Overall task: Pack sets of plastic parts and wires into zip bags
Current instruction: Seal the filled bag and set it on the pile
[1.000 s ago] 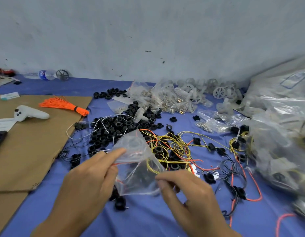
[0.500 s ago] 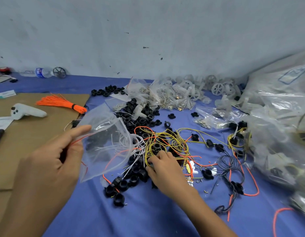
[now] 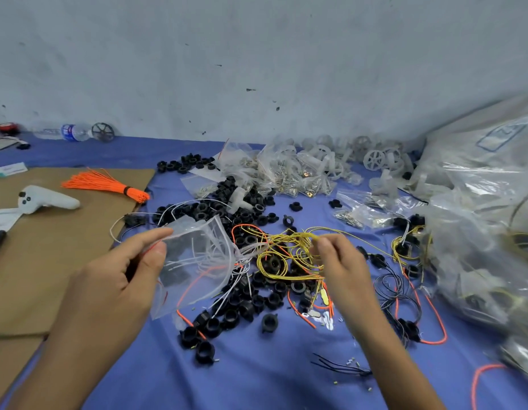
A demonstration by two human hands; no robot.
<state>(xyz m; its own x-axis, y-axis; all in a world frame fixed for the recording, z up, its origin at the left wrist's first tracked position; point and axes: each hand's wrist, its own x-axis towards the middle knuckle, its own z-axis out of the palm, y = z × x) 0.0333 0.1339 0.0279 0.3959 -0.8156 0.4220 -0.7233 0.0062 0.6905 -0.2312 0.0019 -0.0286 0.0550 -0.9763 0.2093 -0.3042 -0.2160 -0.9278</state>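
Observation:
My left hand (image 3: 118,279) pinches a clear zip bag (image 3: 197,258) by its left edge, lifted above the blue cloth, with white wires and an orange wire showing inside. My right hand (image 3: 342,267) pinches a yellow wire (image 3: 289,250) out of a tangle of yellow and orange wires in the middle. Black plastic rings (image 3: 242,309) lie scattered under and around the bag and the tangle.
Brown cardboard (image 3: 50,250) covers the left, bearing an orange wire bundle (image 3: 109,186) and a white controller (image 3: 47,199). Bags of white plastic wheels (image 3: 304,170) sit at the back. Large clear bags (image 3: 481,232) of parts fill the right. Black wires (image 3: 398,294) lie right of my hand.
My left hand carried the bag left and upward. My right hand let go of the bag, went down to the wire tangle and now lifts a yellow wire.

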